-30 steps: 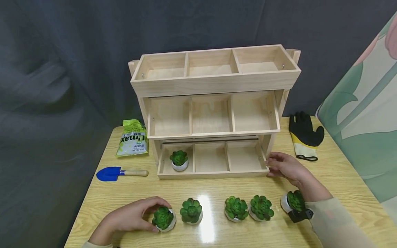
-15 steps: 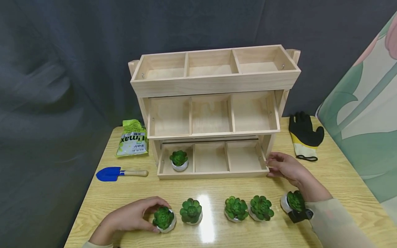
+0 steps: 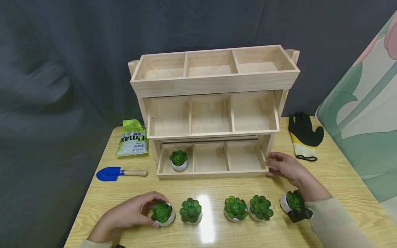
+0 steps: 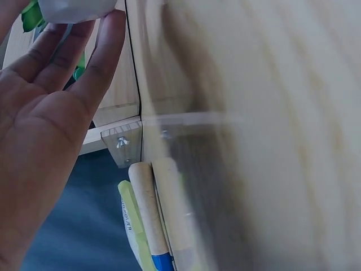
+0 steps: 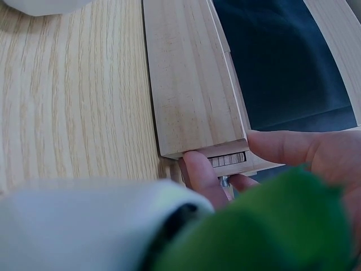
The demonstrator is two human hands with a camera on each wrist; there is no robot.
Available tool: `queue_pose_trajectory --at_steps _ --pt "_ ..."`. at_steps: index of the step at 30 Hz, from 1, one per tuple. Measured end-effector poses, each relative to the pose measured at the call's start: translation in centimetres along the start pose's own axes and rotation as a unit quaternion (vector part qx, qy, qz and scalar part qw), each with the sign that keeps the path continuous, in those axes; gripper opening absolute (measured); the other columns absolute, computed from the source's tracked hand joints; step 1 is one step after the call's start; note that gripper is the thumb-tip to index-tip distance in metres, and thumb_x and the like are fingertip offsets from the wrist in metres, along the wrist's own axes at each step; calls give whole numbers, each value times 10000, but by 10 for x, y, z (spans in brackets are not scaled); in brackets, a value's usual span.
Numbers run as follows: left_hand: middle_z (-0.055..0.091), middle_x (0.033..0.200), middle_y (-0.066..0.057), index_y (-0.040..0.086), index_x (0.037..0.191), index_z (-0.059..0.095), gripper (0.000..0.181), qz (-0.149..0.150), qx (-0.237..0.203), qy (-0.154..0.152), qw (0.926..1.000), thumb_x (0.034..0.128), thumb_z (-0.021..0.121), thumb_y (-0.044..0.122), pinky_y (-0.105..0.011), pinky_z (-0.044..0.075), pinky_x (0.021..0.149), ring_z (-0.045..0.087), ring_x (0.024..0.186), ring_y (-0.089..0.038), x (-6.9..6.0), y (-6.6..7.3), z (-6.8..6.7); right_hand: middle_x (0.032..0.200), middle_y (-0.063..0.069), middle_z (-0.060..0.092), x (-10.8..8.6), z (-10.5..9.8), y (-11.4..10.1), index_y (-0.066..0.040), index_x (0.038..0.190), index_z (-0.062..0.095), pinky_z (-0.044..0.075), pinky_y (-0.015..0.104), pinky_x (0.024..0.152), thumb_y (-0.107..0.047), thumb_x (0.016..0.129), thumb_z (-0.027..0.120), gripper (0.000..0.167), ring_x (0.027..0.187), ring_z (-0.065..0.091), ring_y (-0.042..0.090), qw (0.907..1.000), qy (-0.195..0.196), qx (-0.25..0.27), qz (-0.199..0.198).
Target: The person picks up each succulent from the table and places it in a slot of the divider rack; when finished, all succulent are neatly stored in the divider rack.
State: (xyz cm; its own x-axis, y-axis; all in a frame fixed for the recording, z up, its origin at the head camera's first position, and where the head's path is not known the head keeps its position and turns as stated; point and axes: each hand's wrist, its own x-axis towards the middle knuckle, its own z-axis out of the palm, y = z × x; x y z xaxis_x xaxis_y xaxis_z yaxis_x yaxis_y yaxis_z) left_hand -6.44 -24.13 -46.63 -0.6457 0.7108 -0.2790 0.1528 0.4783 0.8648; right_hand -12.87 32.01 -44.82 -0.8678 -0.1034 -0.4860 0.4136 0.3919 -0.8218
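My left hand grips a small potted succulent between thumb and fingers at the front left of the table. Its white pot shows at the top of the left wrist view. At the right end of the lowest tray of a three-tier wooden plant stand, my right hand pinches the tray's corner, with the thumb at the upper edge and fingers below. Another succulent sits in that tray's left compartment.
Along the front stand more potted succulents: one beside my left hand, two in the middle, and one by my right wrist. A blue trowel and a green bag lie left; a black glove lies right.
My left hand and the succulent in it have shifted slightly away from the table's front edge. The right hand stays at the tray's end.
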Motion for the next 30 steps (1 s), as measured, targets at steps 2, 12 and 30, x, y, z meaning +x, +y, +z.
queue_pose_trajectory --at_steps 2,12,30 --pt "647 1426 26 309 1418 600 587 -118 51 47 9999 902 876 362 -181 479 1105 645 1272 -56 1 2 -2 1605 413 360 0 0 0 134 1641 179 670 326 919 -200 1144 484 672 1236 690 312 10000 4 6 9" --pt "630 1455 39 274 1481 564 625 -4 228 584 9980 934 832 414 -208 495 1136 619 1350 -106 9 6 -8 1594 407 368 0 0 0 138 1640 180 671 321 908 -192 1142 485 670 1230 685 310 10000 68 36 26" --pt "577 1523 -36 208 1524 530 681 -18 205 1205 9925 939 832 383 -486 501 1200 577 1430 -321 31 28 -18 1606 413 357 -1 0 -1 136 1643 170 672 322 906 -197 1139 492 684 1236 699 327 9999 52 99 40"
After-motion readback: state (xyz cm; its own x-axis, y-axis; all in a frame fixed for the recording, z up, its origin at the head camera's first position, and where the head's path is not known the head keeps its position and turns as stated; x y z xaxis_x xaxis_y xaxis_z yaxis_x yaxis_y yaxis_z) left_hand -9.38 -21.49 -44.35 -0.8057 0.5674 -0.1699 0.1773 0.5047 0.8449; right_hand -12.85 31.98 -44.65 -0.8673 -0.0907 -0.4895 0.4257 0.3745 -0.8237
